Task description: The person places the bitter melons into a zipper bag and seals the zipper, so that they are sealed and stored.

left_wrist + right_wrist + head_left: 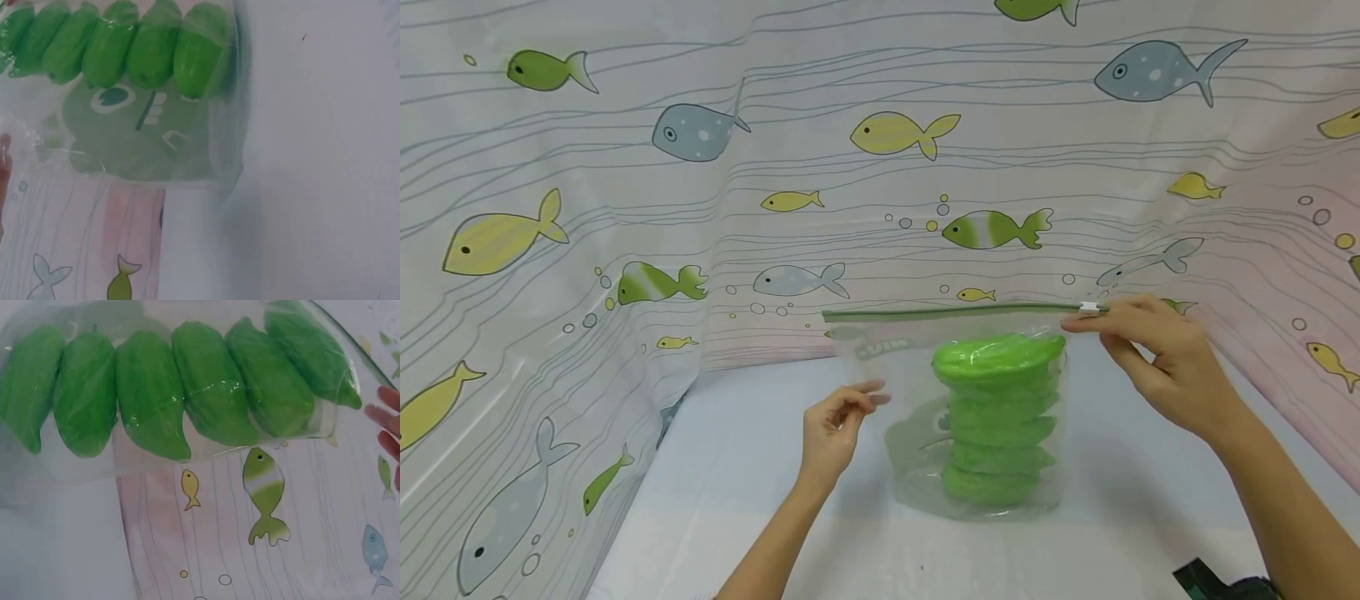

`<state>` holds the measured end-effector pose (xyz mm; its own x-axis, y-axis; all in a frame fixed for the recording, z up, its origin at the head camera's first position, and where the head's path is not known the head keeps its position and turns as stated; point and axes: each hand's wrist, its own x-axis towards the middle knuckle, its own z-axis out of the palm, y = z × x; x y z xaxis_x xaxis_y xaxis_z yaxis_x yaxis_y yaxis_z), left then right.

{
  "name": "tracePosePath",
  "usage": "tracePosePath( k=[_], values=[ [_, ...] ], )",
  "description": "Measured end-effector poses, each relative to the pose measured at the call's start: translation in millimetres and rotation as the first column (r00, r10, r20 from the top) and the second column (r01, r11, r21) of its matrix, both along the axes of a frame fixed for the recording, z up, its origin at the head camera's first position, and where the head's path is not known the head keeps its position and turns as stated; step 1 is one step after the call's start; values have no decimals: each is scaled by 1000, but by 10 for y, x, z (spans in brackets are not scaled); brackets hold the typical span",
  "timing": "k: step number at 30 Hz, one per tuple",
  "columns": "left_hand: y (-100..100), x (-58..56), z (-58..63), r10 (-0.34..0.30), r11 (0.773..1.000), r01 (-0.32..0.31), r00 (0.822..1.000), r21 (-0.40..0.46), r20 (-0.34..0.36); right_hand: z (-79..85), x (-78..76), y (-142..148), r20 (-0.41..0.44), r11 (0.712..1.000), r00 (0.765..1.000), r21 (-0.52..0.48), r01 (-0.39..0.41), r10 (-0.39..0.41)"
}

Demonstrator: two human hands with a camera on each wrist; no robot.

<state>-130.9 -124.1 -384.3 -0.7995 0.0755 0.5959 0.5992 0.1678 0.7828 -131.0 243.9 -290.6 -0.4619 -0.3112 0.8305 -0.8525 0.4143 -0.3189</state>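
A clear zip bag (910, 433) with a green strip along its top stands upright in the head view. Inside, several plump green vegetables (992, 408) with pointed ends lie stacked on its right side. My right hand (1165, 358) grips the bag's top right corner, beside the white slider (1088, 308) on the strip. At the left edge, halfway down, is my left hand (835, 429), its fingertips overlapping the film; I cannot tell whether they pinch it. Both wrist views show the vegetables (150, 47) through the film, and the left one a printed green cartoon figure (144, 137).
A white tabletop (722, 517) lies under the bag. Behind and to the sides hangs a sheet (820, 75) printed with fish and wavy lines. Near the front right edge sits a black object (1221, 583), partly cut off by the frame.
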Motion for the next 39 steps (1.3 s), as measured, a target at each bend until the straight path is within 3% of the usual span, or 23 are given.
tracePosePath(
  k=[4,9,14,20,30,35,39],
  values=[
    [-4,13,-8,-17,1000,17,1000,-16,2,-22,11,2,29,999,1000,49,-13,12],
    [3,17,3,-36,999,36,999,-1,-20,-36,19,0,56,996,995,32,-80,78],
    [-2,1,17,-50,998,51,998,31,-44,-67,68,9,135,997,990,49,-57,50],
    [-11,-22,1,-62,997,65,995,38,-80,-38,67,-1,181,987,978,105,-122,102],
    [-13,18,16,-35,999,34,999,-13,-24,-13,79,-8,228,977,968,156,-142,104],
    [-37,21,-11,-88,996,87,996,-33,-32,-10,89,4,279,974,955,166,-151,101],
    [-87,9,-125,-142,989,143,990,-40,22,-14,90,9,312,975,946,165,-152,94]
  ],
)
